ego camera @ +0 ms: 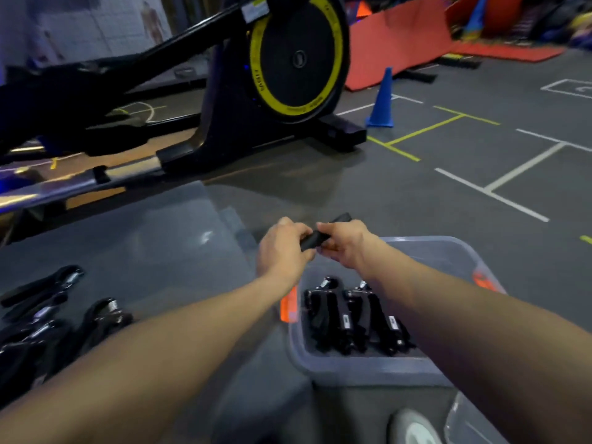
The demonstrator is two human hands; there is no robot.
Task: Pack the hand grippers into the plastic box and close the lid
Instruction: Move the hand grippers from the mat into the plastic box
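Head view: both hands' grips, left hand [283,248] and right hand [344,243], clasp one hand gripper [315,238].

Dark grey rubbery gym floor [416,193], marked with white and yellow tape lines. Sitting right on it: clear plastic box [378,368] with orange latches, two hand grippers [352,318] side by side inside. See-through lid [153,238] flat just left of the box. Loose pile of grippers [48,318] at far left. Further back, black exercise machine [256,75] with yellow-ringed wheel, blue cone [382,100], red mats [394,49].
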